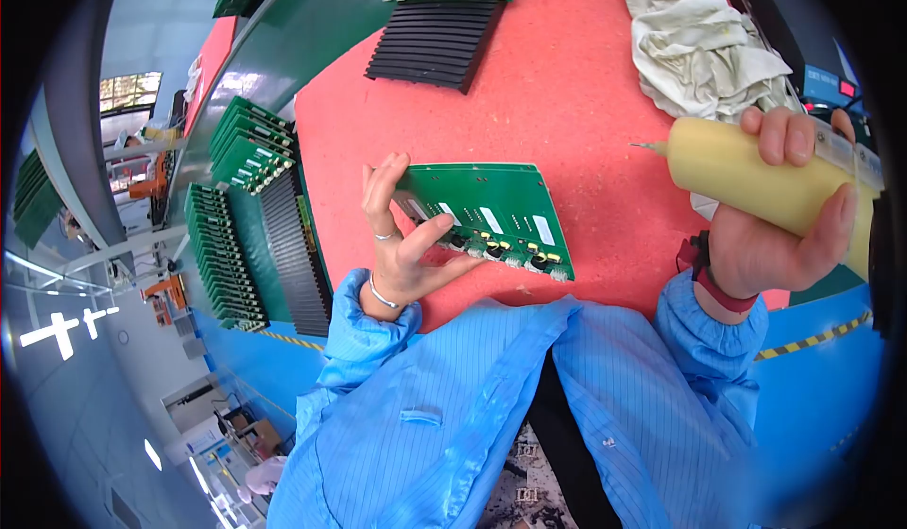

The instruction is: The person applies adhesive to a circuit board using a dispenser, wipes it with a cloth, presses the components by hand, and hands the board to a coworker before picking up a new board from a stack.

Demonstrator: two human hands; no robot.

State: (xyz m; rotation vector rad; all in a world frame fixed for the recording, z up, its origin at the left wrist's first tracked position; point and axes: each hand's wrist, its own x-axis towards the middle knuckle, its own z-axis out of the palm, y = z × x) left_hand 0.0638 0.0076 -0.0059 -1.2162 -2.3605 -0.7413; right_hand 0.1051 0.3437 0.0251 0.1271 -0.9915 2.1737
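Note:
My left hand (408,246) grips the left end of a green circuit board (487,203), which is tilted above the red mat. White labels show on the board, and small black and yellow parts line its near edge. On the right, my right hand (775,236) is wrapped round a thick yellow dispenser tube (746,165). The tube's thin tip points left, toward the board but apart from it.
The red mat (359,123) covers the bench. A black slotted rack (435,42) with green boards stands at the back, and more boards (222,255) stand in racks at the left. A crumpled white cloth (699,47) lies at the back right.

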